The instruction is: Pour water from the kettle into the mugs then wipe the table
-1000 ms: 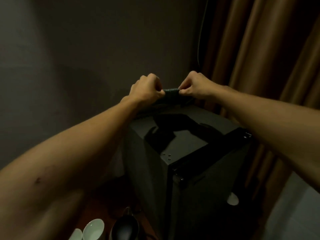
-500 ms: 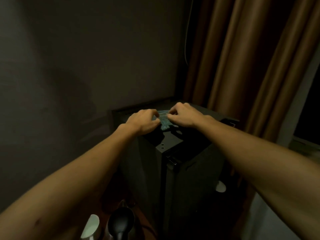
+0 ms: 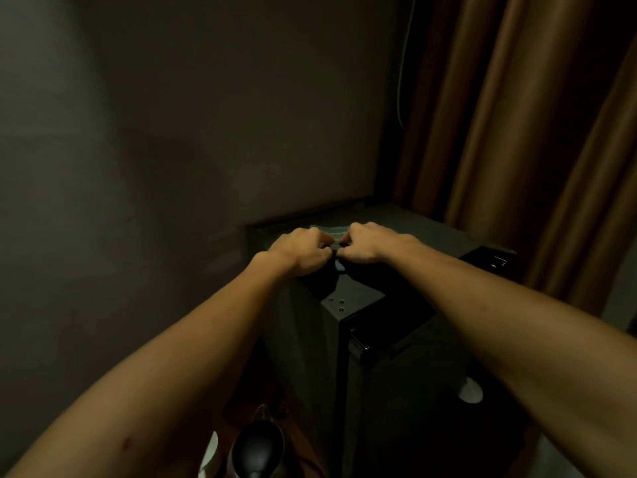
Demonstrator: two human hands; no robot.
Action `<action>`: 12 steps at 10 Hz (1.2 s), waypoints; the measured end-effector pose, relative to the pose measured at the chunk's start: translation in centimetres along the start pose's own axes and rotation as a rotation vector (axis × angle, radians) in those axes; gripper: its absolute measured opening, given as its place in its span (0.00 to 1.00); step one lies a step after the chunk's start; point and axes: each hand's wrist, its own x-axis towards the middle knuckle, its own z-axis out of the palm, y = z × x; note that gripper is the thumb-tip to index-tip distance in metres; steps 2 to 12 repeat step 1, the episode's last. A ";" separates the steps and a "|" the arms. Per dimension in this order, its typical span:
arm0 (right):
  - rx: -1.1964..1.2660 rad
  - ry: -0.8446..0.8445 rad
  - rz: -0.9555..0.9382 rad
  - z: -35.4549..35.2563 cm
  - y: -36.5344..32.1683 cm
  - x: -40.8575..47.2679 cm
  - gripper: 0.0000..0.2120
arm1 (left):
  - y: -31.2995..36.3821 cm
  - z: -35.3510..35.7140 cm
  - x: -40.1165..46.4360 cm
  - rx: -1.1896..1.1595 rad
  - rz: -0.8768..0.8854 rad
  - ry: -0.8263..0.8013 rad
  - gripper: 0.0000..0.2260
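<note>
Low at the bottom edge, a white ceramic mug (image 3: 211, 453) stands just left of a dark rounded kettle (image 3: 256, 448), both well below the hands. Above, the left hand (image 3: 303, 251) and right hand (image 3: 365, 244) meet knuckle to knuckle atop a tall dark cabinet (image 3: 362, 298), fingers curled, pinching a folded grey-green cloth (image 3: 329, 231) between them.

The dark cabinet (image 3: 362, 298) has a matt, smooth top that looks like painted metal or plastic, with small shiny screw heads (image 3: 337, 303) near its front corner. A soft greyish cloth (image 3: 329, 232) lies on that top. Right of the cabinet, the brown curtain (image 3: 517, 132) is matt woven fabric. Below the cabinet, the kettle (image 3: 256, 448) looks glossy black, beside a glazed white mug (image 3: 211, 451).
</note>
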 end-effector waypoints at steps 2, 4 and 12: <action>-0.063 0.025 0.022 0.1 -0.1 -1.3 0.19 | -1.7 -2.6 -3.6 0.028 -0.048 0.077 0.20; -0.063 0.025 0.022 0.1 -0.1 -1.3 0.19 | -1.7 -2.6 -3.6 0.028 -0.048 0.077 0.20; -0.063 0.025 0.022 0.1 -0.1 -1.3 0.19 | -1.7 -2.6 -3.6 0.028 -0.048 0.077 0.20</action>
